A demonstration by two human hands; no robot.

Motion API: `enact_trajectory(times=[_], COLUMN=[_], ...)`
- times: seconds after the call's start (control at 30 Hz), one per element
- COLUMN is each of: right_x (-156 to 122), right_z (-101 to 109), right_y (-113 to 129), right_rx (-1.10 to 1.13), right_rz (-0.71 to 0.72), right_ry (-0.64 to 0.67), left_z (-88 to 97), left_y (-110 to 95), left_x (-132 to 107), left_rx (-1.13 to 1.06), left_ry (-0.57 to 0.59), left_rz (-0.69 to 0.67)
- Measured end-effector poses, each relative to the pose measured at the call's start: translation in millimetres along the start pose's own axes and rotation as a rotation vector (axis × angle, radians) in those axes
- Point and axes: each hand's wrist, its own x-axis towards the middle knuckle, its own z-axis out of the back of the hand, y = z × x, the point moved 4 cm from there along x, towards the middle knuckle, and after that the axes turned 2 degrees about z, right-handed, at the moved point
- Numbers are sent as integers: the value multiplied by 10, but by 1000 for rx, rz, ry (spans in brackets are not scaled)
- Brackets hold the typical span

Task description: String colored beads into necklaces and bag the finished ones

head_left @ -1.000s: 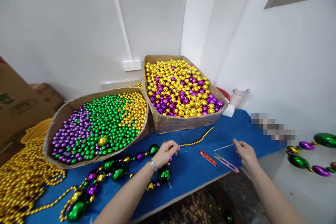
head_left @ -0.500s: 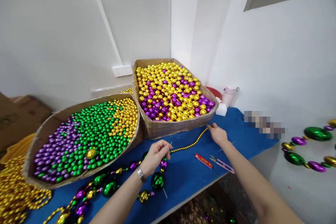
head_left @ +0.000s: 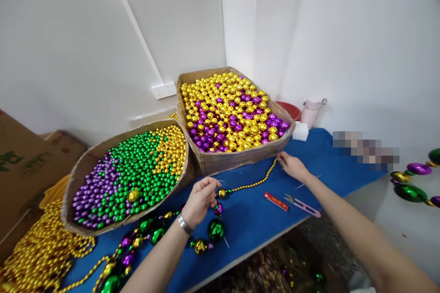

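My right hand (head_left: 291, 165) pinches the far end of a strand of small gold beads (head_left: 256, 186), just off the front corner of a cardboard box. The strand curves across the blue table toward my left hand (head_left: 202, 196), where it ends in a green bead and a larger gold bead (head_left: 222, 192). My left fingers are pinched together on a thin whitish string (head_left: 218, 181), partly hidden by them. Below and beside that hand lies a necklace of large green, purple and gold beads (head_left: 216, 230). To the right are pink-handled thread snips (head_left: 304, 206) and a red packet (head_left: 276, 201).
One box (head_left: 237, 161) holds gold and purple balls; another box (head_left: 67, 213) holds small purple, green and gold beads. Gold bead strands (head_left: 37, 247) pile up at left. A pink cup (head_left: 311, 113) and white block (head_left: 300, 132) stand behind. More beads (head_left: 410, 193) hang at right.
The view has shifted, so the table sits differently in frame. At my left fingers, a gold bead and a green bead have come into sight at the strand's end. Both hands stay pinched.
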Motion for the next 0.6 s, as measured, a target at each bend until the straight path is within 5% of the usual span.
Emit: enact_trajectory(times=[0.37, 0.6], right_x=[6, -327], right_z=[7, 422], right_y=[102, 393], right_rx=[73, 193], right_rz=[-28, 168], right_ry=[-45, -24], left_z=[-4, 28], left_y=[-20, 41], left_x=[-85, -29], left_rx=[-82, -34], left_ry=[-11, -67], left_rz=[3, -11])
